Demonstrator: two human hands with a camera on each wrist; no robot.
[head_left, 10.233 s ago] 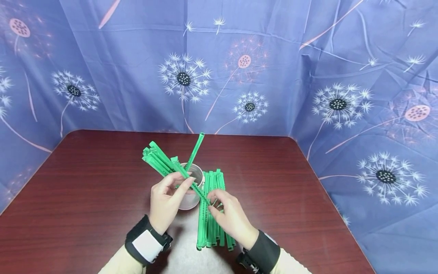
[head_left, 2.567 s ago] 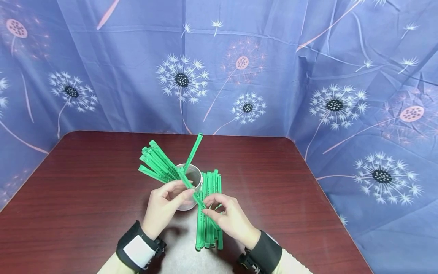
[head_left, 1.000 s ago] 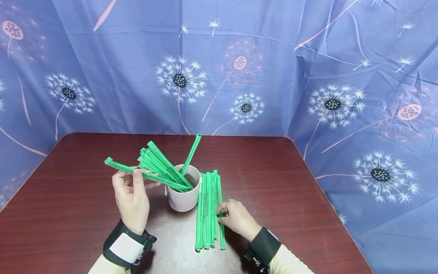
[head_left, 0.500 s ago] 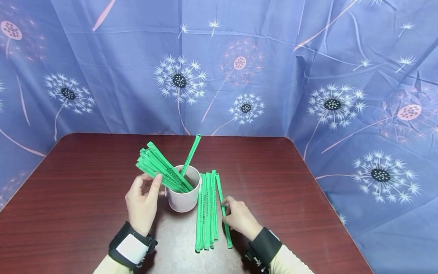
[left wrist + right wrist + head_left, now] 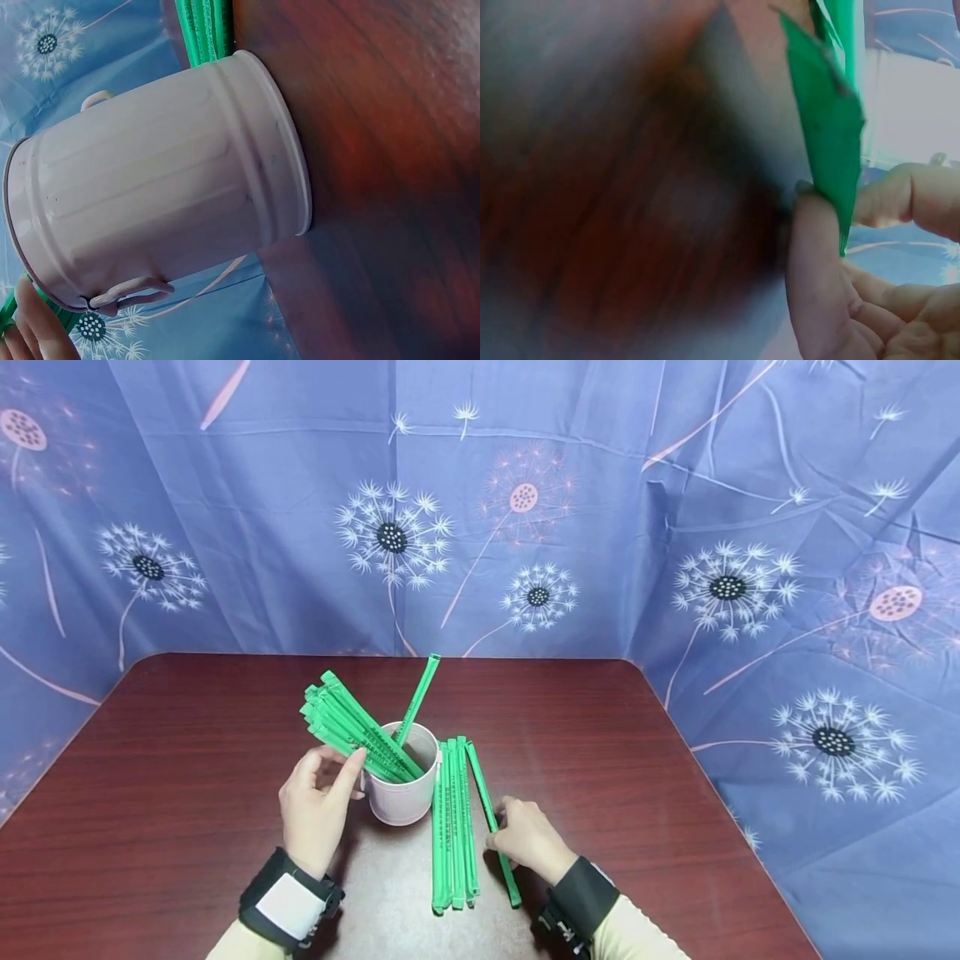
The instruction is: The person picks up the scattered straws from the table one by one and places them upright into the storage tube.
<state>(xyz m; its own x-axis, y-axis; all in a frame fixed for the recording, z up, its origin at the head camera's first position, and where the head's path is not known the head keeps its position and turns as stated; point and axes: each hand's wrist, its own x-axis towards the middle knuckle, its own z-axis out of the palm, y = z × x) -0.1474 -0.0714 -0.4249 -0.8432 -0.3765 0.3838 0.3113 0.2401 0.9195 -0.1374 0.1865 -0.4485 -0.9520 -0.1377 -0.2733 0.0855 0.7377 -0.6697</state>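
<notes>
Slim green wrapped straws with dark printing and flat ends are the things handled. My right hand (image 5: 528, 839) pinches one wrapped straw (image 5: 483, 793), slanted on the table right of a row of straws (image 5: 453, 827). In the right wrist view its green end (image 5: 825, 112) rises between thumb and fingers. My left hand (image 5: 315, 814) is at the left rim of a small pale pail (image 5: 401, 802), its thumb tip beside a bundle of straws (image 5: 337, 714) leaning left in it. One other straw (image 5: 420, 693) leans right. In the left wrist view fingers (image 5: 41, 322) show at the rim.
A dark red-brown table (image 5: 637, 760) with a pale glare patch in front carries everything. Behind it hangs a blue cloth (image 5: 480, 527) with dandelion prints. The pail has a small side handle (image 5: 131, 292). Both wrists wear black straps.
The left hand brought a straw to the pail's bundle and now rests lower, by the rim. The right hand has drawn one straw away from the row, slanting it. The row is narrower than before.
</notes>
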